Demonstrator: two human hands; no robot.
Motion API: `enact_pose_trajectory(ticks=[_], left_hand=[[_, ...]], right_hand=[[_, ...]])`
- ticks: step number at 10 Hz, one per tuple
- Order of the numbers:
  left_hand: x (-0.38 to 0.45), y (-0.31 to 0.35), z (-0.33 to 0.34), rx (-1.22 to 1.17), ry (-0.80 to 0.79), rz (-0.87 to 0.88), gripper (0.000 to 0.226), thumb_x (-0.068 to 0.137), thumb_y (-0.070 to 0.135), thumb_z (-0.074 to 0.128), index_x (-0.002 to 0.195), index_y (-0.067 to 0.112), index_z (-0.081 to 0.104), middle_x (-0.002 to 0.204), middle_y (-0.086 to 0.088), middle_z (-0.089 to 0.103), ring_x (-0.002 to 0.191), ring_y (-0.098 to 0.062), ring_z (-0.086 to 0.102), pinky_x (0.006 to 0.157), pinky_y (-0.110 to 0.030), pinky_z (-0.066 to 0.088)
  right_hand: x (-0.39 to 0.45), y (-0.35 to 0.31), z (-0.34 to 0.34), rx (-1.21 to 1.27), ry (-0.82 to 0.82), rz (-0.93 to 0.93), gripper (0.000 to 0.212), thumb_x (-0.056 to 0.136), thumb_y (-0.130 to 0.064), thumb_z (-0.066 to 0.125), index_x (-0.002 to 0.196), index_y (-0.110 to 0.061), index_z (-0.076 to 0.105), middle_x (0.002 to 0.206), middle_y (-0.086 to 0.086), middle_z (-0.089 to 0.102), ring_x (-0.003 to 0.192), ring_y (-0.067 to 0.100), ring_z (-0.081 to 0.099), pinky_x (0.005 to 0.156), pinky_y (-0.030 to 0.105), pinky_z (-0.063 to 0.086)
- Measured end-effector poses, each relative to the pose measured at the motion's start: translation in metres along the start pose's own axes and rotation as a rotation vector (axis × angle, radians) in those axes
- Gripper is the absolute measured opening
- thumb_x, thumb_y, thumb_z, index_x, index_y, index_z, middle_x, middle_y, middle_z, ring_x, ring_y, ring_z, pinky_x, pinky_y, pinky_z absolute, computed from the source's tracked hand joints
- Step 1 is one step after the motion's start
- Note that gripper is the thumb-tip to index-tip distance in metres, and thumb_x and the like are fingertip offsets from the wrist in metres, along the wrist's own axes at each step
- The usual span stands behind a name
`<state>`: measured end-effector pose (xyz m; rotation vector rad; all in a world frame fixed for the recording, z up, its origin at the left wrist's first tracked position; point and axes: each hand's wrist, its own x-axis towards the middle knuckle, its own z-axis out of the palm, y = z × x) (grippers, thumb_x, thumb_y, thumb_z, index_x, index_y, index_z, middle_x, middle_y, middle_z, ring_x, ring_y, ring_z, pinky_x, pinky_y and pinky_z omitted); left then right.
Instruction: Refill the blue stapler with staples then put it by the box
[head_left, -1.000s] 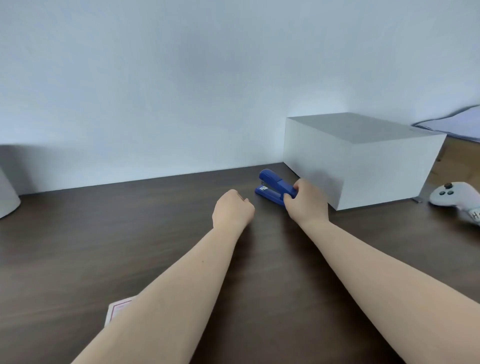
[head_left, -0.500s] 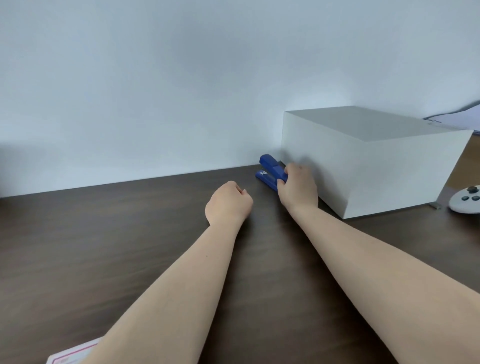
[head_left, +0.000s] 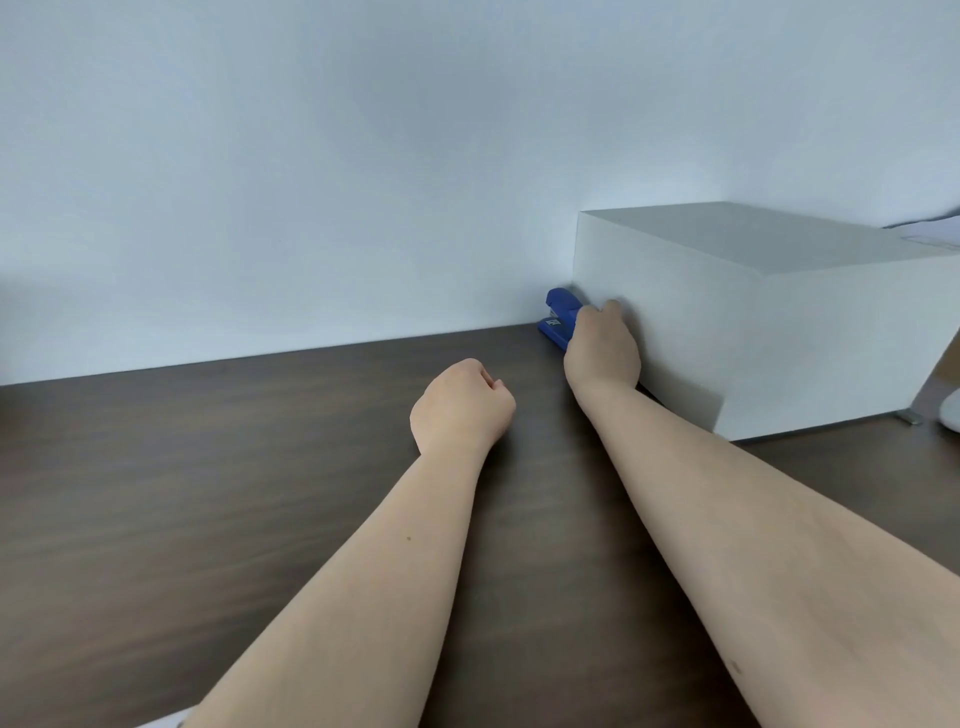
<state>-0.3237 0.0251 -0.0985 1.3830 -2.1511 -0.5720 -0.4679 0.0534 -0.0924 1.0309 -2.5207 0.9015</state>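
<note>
The blue stapler (head_left: 560, 319) lies on the dark wooden table (head_left: 208, 467) at the far edge, right against the left side of the white box (head_left: 753, 332) and close to the wall. My right hand (head_left: 602, 351) covers its near end and grips it, pressed along the box's side; only the stapler's far end shows. My left hand (head_left: 460, 405) rests on the table as a closed fist, holding nothing, a little to the left and nearer to me.
A pale wall runs along the table's far edge. At the far right, a white object (head_left: 950, 410) and a small metal piece (head_left: 910, 417) lie past the box. A white corner (head_left: 166, 721) peeks in at the bottom edge.
My right hand has pushed the stapler farther back along the box's left side toward the wall. The left fist has stayed put. The view has shifted, so the white controller is nearly out of frame.
</note>
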Motion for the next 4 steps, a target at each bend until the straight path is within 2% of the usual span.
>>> enact_pose_trajectory(ticks=[1,2,3,4], left_hand=[[-0.001,0.000,-0.001,0.001,-0.001,0.007,0.013,0.087,0.031,0.047,0.081,0.021,0.054,0.083,0.003,0.057,0.079,-0.022,0.051,0.069,-0.029,0.038],[-0.002,0.000,-0.001,0.000,-0.002,0.023,0.013,0.087,0.030,0.047,0.081,0.020,0.054,0.084,0.003,0.057,0.080,-0.022,0.051,0.070,-0.030,0.039],[-0.004,0.000,-0.002,-0.026,-0.008,0.023,0.013,0.087,0.030,0.047,0.080,0.021,0.053,0.085,0.003,0.058,0.080,-0.022,0.051,0.070,-0.030,0.039],[-0.007,0.000,-0.003,-0.054,-0.004,0.036,0.013,0.087,0.029,0.047,0.080,0.020,0.052,0.084,0.003,0.057,0.080,-0.022,0.051,0.069,-0.030,0.038]], right_hand=[[0.003,0.004,0.005,0.040,0.008,0.016,0.026,0.088,0.001,0.036,0.108,0.002,0.052,0.118,0.021,0.047,0.092,0.040,0.058,0.064,0.037,0.035],[0.003,0.007,0.008,0.071,0.022,0.016,0.021,0.090,-0.003,0.044,0.110,0.000,0.048,0.120,0.023,0.047,0.097,0.041,0.057,0.065,0.037,0.036],[-0.004,0.006,0.000,0.098,0.014,0.011,0.027,0.092,-0.016,0.049,0.114,-0.001,0.043,0.119,0.023,0.049,0.101,0.042,0.056,0.066,0.039,0.039],[-0.017,0.006,-0.004,0.055,-0.036,-0.058,0.029,0.094,-0.023,0.044,0.113,-0.001,0.047,0.118,0.021,0.053,0.101,0.041,0.057,0.066,0.037,0.036]])
